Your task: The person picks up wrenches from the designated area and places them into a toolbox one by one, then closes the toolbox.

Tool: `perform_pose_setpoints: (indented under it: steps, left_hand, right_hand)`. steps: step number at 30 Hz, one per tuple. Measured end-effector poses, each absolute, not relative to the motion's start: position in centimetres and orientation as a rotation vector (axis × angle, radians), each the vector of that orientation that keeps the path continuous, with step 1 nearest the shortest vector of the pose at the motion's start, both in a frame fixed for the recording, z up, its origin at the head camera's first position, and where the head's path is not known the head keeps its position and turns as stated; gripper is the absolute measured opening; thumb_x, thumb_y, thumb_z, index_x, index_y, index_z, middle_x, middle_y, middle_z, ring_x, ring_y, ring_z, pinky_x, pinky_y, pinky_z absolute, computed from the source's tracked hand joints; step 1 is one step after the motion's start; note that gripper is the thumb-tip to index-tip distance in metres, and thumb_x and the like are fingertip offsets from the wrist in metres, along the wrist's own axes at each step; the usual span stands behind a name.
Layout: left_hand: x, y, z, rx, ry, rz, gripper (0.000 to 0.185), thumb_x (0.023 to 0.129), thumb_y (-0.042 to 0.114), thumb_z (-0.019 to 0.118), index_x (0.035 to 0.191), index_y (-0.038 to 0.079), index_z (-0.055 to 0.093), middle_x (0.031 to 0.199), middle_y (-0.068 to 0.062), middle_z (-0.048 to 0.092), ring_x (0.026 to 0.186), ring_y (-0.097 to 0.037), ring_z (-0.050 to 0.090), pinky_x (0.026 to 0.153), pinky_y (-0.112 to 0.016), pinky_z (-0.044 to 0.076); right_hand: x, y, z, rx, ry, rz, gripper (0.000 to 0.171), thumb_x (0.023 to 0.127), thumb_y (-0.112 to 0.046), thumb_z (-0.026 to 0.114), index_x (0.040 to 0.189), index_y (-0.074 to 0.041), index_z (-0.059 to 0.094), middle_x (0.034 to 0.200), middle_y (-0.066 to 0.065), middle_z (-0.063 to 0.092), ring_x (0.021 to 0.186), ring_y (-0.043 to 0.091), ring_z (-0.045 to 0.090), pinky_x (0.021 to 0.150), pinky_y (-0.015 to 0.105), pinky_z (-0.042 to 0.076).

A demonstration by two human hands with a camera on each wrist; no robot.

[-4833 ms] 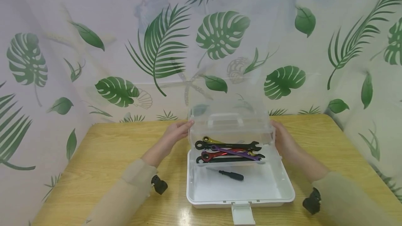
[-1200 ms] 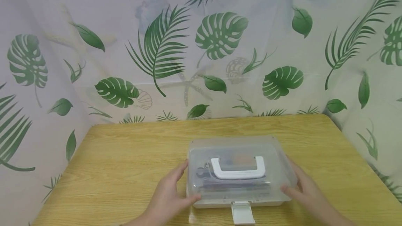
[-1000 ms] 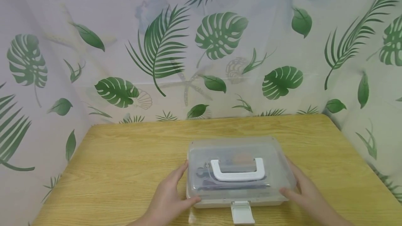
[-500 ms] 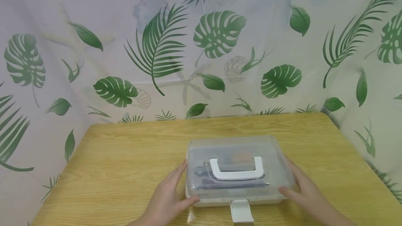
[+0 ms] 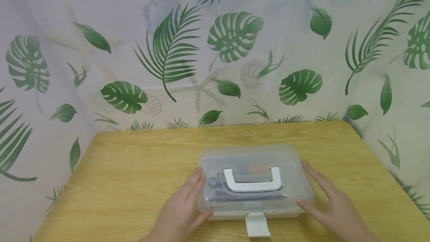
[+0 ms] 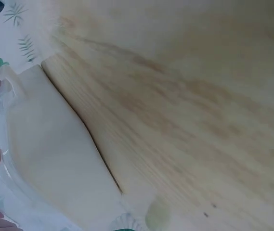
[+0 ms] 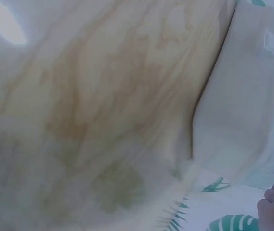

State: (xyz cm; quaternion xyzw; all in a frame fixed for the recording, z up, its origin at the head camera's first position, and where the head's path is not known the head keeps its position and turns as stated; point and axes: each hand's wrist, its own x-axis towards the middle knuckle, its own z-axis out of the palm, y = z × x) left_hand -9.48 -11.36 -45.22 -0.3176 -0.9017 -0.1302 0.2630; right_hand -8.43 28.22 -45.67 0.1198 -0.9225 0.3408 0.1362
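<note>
A shut plastic box (image 5: pixel 292 182) with a clear lid and a white handle (image 5: pixel 252 180) lies flat on the wooden table (image 5: pixel 134 160); dark tools show dimly through the lid. My left hand (image 5: pixel 195 195) lies with straight fingers along the box's left side, thumb at its front left corner. My right hand (image 5: pixel 315 191) is beside the right side, fingers straight and a little apart from the wall, thumb touching the front right corner. The white front latch (image 5: pixel 256 226) sticks out flat toward me. The left wrist view shows the box's white base (image 6: pixel 55 159), the right wrist view its side (image 7: pixel 238 96).
A leaf-printed curtain (image 5: pixel 215 47) walls the table at the back and both sides. Bare wood (image 6: pixel 185 96) lies left, right and behind the box. The table's front edge runs just below the latch.
The lid, raised over a tray of wrenches 4.8 s ago, is down. Over the last second my right fingers have eased off the box's side; my left fingers slid slightly forward.
</note>
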Motion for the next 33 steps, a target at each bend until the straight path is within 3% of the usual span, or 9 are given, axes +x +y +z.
perform_pose_setpoints:
  steps: [2,4,7,10,14,19,23,27,33]
  left_hand:
    - [-9.7,-11.4,-45.5,-0.930,-2.336,-0.261,0.096,0.072,0.042,0.097,0.145,-0.006,0.056,0.154,-0.022,0.058,0.137,-0.031,0.063,0.110,-0.037,0.054]
    - [-10.0,-11.4,-45.7,-0.986,-2.270,-0.209,0.094,0.074,0.041,0.095,0.145,-0.007,0.056,0.152,-0.023,0.058,0.138,-0.032,0.063,0.115,-0.037,0.050]
    - [-10.2,-11.4,-45.9,-1.035,-2.229,-0.169,0.092,0.077,0.043,0.091,0.144,-0.008,0.056,0.152,-0.025,0.058,0.139,-0.035,0.062,0.123,-0.038,0.040]
    - [-10.4,-11.3,-46.1,-1.058,-2.225,-0.132,0.091,0.078,0.047,0.087,0.144,-0.007,0.056,0.152,-0.025,0.058,0.141,-0.036,0.060,0.128,-0.039,0.032]
    - [-10.5,-10.8,-46.0,-1.082,-2.226,-0.063,0.091,0.080,0.054,0.085,0.145,-0.004,0.057,0.153,-0.022,0.059,0.143,-0.036,0.058,0.125,-0.045,0.039]
    - [-10.7,-9.9,-45.9,-1.135,-2.181,-0.044,0.090,0.080,0.058,0.083,0.144,-0.001,0.058,0.152,-0.020,0.060,0.142,-0.035,0.059,0.119,-0.051,0.047]
    - [-10.7,-9.0,-45.8,-1.179,-2.148,-0.031,0.089,0.084,0.060,0.079,0.148,0.003,0.056,0.154,-0.018,0.057,0.145,-0.034,0.055,0.133,-0.050,0.025]
    - [-10.8,-8.2,-45.7,-1.219,-2.124,-0.012,0.086,0.088,0.061,0.075,0.151,0.006,0.055,0.156,-0.018,0.056,0.147,-0.034,0.053,0.136,-0.048,0.004]
    - [-10.7,-7.1,-45.5,-1.240,-2.106,0.055,0.082,0.093,0.062,0.069,0.153,0.008,0.054,0.156,-0.019,0.057,0.148,-0.035,0.053,0.137,-0.049,0.001]
  right_hand:
    - [-8.3,28.1,-45.4,0.406,-2.635,0.902,0.095,0.085,-0.019,0.090,0.165,-0.027,0.040,0.168,0.007,0.044,0.143,-0.026,0.016,0.128,0.017,0.024]
    - [-8.2,28.1,-45.2,0.460,-2.606,0.790,0.093,0.082,-0.020,0.092,0.162,-0.023,0.045,0.168,0.002,0.044,0.145,-0.026,0.015,0.112,-0.005,0.010]
    - [-8.3,28.1,-45.0,0.572,-2.550,0.643,0.081,0.085,-0.027,0.090,0.156,-0.015,0.053,0.168,-0.001,0.045,0.150,-0.022,0.015,0.117,-0.003,0.009]
    - [-8.5,28.1,-44.8,0.715,-2.448,0.550,0.063,0.101,-0.046,0.072,0.147,-0.006,0.060,0.164,0.004,0.051,0.156,-0.014,0.019,0.125,0.004,0.012]
    - [-8.8,27.5,-44.7,0.866,-2.319,0.458,0.073,0.110,-0.059,0.043,0.139,0.004,0.064,0.160,0.009,0.055,0.159,-0.003,0.025,0.131,0.014,0.016]
    - [-8.7,26.6,-44.6,0.942,-2.269,0.370,0.073,0.111,-0.056,0.040,0.138,0.008,0.062,0.162,0.011,0.052,0.161,0.001,0.023,0.133,0.020,0.016]
    - [-8.6,26.0,-44.7,0.974,-2.264,0.328,0.073,0.111,-0.055,0.038,0.140,0.008,0.061,0.162,0.012,0.051,0.163,0.003,0.021,0.134,0.022,0.014]
    - [-8.5,25.4,-44.9,0.987,-2.266,0.311,0.073,0.111,-0.055,0.038,0.140,0.008,0.060,0.157,0.017,0.056,0.163,0.006,0.020,0.135,0.025,0.012]
    - [-8.4,24.6,-45.3,1.013,-2.256,0.338,0.073,0.111,-0.056,0.040,0.139,0.008,0.061,0.151,0.020,0.059,0.164,0.009,0.021,0.136,0.029,0.011]
